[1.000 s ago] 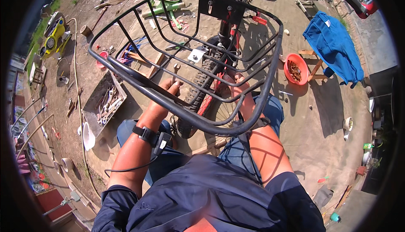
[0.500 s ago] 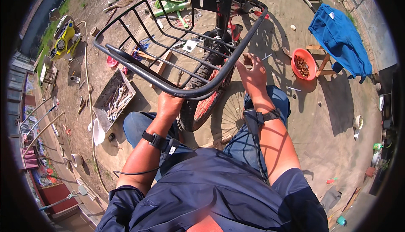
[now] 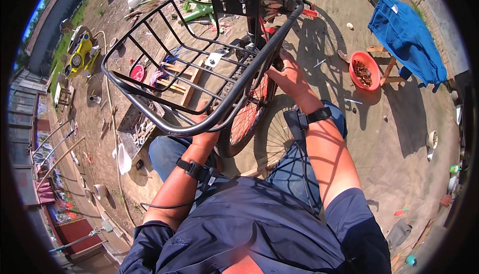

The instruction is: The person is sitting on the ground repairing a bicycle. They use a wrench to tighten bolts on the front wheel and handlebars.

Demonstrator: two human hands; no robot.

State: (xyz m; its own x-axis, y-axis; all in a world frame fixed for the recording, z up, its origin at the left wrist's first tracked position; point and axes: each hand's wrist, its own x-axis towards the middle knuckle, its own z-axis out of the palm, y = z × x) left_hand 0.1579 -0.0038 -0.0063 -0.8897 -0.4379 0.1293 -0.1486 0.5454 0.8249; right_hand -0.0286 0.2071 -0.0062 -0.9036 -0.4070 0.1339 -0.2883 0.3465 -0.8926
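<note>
Wire bike basket (image 3: 242,87) has swung round w/ front wheel (image 3: 248,109) since half a sec ago: near corner now further L. R hand (image 3: 292,77) was curled just outside the R rim; now its fingertips are right up by it. L hand (image 3: 200,117) has stayed at near corner.

Key relation: basket's R rim runs slantwise btwn the two hands, far-R to near-L. It lies immed. L of R fingers; from L fingers it goes away, up & to the R. R hand nearer that side; L nearer the near corner, crossed by rim, fingers partly seen thru the wires. Wheel sits R of L fingers, just L of & below R fingers, tilted.

Grip: R thumb & fingers look parted, rim/wheel side; can't tell if closed on anything. L part hidden by rim, can't tell either.

Basket: glossy blk, thick tubular rim, thinner bent wires, open top. Blk bracket plate (image 3: 234,3) w/ two bolts at far end, well beyond both sets of fingers. White plate (image 3: 213,59) on basket floor, L of R fingers, beyond L. Wheel: dark tyre, red within.
</note>
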